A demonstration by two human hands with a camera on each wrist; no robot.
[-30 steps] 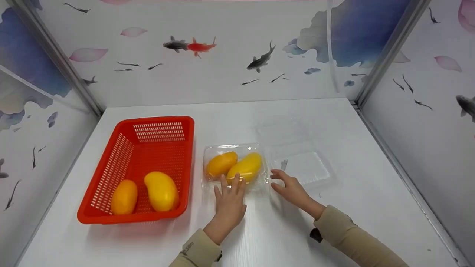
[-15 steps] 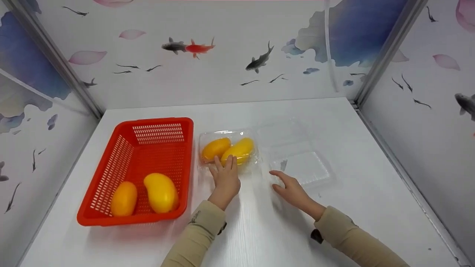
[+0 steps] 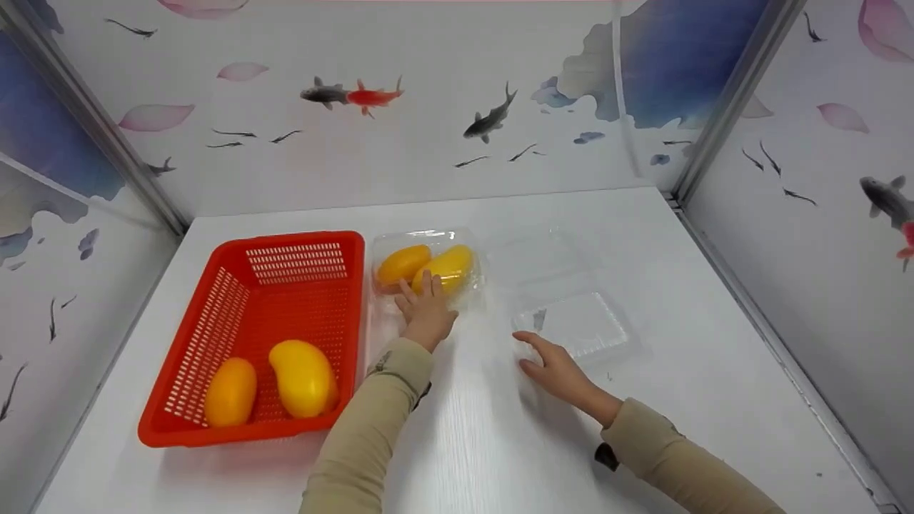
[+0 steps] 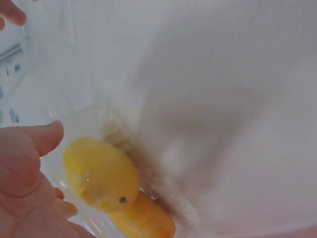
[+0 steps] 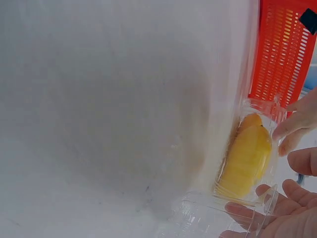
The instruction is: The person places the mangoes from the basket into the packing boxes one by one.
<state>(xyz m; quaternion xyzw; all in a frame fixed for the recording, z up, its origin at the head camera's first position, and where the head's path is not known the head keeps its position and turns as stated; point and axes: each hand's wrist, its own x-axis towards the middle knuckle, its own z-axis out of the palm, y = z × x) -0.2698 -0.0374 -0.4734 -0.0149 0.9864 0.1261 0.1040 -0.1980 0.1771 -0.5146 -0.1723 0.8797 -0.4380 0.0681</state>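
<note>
head view: left hand at the near side of a clear plastic box, fingers straightish and spread, gripping nothing; whether the fingertips press the plastic, cannot tell for sure. inside the box, side by side: one orange mango, one yellow mango. box sits on the white table, just right of a red basket.

right hand low over the table, near corner of an open clear container; thumb and index well apart, fingers relaxed, grip empty.

basket, near end: second orange mango on the left, second yellow mango beside it, a gap between.

left wrist view: thumb extended alongside the box, both mangoes seen through plastic. right wrist view: right fingers loosely bent, clear plastic edges about them. sleeves tan.
</note>
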